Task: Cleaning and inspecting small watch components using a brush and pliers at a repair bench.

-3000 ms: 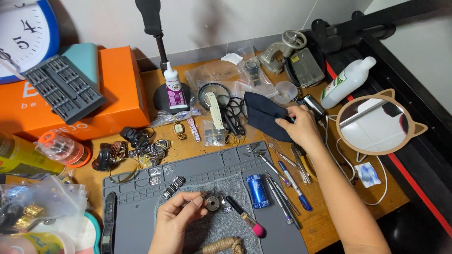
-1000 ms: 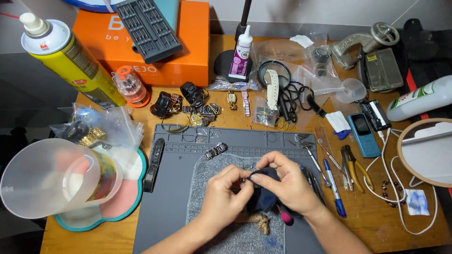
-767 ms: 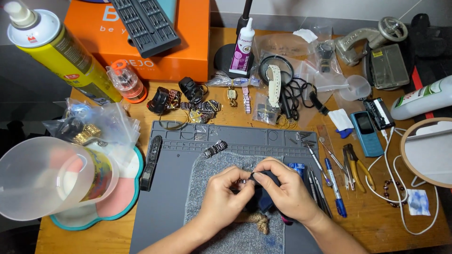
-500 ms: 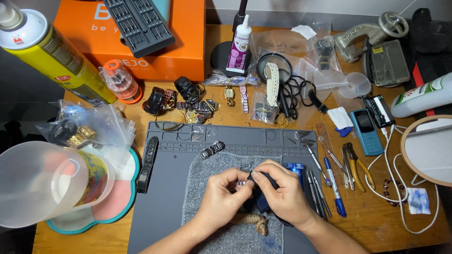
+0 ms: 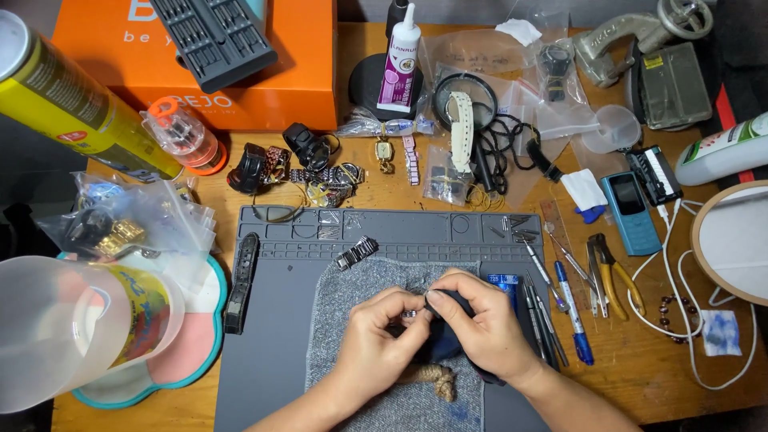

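Pinching a small metal part between left hand and right hand, which also clutches a dark cloth; a slipped grip risks losing it among the tools at right.

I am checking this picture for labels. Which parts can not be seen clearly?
Head view:
- Small metal piece: mostly hidden between left hand and right hand.
- Dark cloth: covered by both hands.
- Yellow spray can: cut by the top-left edge.
- Round mirror: cut by the right edge.
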